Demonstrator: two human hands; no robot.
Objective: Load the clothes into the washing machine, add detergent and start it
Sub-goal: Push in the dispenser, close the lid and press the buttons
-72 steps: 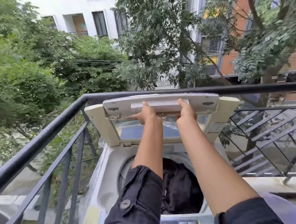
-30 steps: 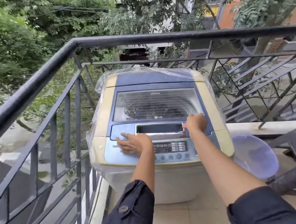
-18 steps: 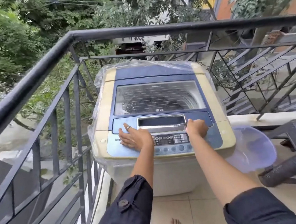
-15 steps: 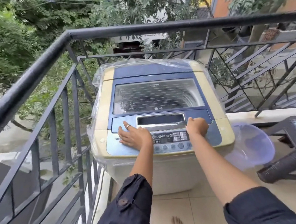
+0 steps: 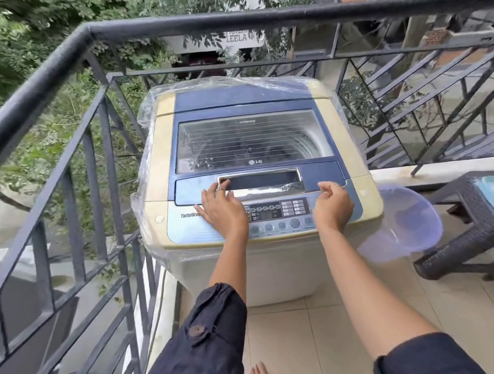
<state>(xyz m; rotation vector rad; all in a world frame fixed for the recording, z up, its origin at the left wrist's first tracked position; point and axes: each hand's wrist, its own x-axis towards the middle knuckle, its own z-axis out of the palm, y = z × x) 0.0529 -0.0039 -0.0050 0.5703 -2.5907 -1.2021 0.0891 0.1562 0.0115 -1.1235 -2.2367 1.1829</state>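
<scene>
Blue washing machine (image 5: 245,95) lid shut; left hand (image 5: 222,212) flat, right hand (image 5: 331,205) curled, both empty.

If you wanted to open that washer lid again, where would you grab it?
Judging by its shape, grip the recessed handle at the lid's front edge, from the front, fingers hooked under its lip. The hinge seems to be at the back, so it should swing up and away.

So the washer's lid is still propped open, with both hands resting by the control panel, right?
Not quite. The head view shows the lid shut flat on the washing machine. The left hand and right hand are indeed by the control panel.
</scene>
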